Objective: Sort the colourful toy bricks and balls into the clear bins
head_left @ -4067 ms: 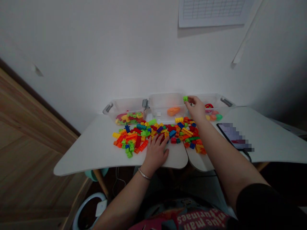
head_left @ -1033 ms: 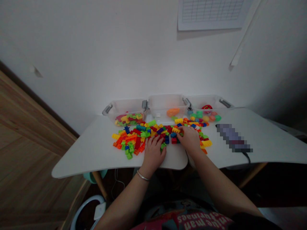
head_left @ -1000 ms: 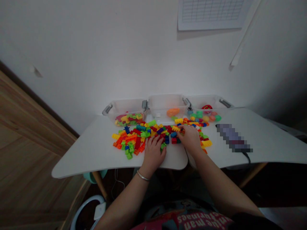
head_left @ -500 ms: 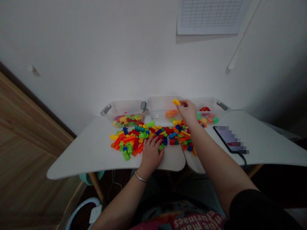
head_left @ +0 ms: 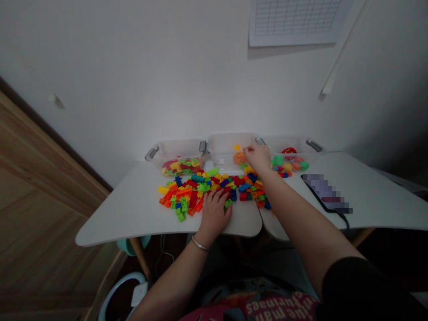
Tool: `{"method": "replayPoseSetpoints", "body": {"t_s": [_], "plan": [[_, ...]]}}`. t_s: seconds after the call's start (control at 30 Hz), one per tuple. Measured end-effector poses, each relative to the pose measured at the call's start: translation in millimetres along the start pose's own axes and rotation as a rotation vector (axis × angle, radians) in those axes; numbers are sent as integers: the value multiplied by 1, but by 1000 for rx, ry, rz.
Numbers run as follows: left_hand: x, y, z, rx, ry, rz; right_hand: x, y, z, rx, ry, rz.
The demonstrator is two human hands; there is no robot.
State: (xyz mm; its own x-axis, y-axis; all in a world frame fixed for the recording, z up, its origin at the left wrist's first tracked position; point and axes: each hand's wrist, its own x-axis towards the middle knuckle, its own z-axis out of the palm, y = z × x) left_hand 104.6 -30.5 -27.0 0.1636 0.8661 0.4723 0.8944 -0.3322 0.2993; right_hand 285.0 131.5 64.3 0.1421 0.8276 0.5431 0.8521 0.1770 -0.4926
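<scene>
My left hand (head_left: 216,211) lies with its fingers spread over the near edge of a pile of colourful plastic building blocks (head_left: 192,198). A green block (head_left: 228,203) shows between its thumb and fingers. Over the middle clear plastic box (head_left: 219,169) is my right hand (head_left: 258,157), with its fingers bent and slightly parted. Just left of its fingertips a yellow block (head_left: 237,147) hangs in the air, apart from the hand. Below it, an orange item (head_left: 239,158) is seen in the box.
The left clear box (head_left: 180,147) holds several mixed pieces. In the right clear box (head_left: 304,154) are rounded coloured pieces and a red round item (head_left: 289,152). A phone (head_left: 324,194) with a cable lies on the white table (head_left: 117,214), right of my forearm.
My right hand has let go of the yellow block, which now floats left of the fingertips, and has dipped slightly. My left hand stays on the blocks. The view has shifted a little.
</scene>
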Motion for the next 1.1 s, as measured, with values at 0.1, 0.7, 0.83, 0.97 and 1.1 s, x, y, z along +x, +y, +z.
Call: {"method": "replayPoseSetpoints", "body": {"t_s": [0.1, 0.7, 0.83, 0.97, 1.1], "plan": [[-1, 0, 1, -4, 5, -7, -3, 2, 2, -2, 3, -77], [1, -1, 2, 13, -4, 5, -72, -20, 9, 145, -44, -461], [0, -1, 2, 10, -5, 1, -96, -27, 22, 86, -257, -529], [0, -1, 2, 10, -4, 2, -104, -21, 27, 21, -301, -512], [1, -1, 1, 8, -7, 0, -102, -14, 27, -18, -307, -481]]}}
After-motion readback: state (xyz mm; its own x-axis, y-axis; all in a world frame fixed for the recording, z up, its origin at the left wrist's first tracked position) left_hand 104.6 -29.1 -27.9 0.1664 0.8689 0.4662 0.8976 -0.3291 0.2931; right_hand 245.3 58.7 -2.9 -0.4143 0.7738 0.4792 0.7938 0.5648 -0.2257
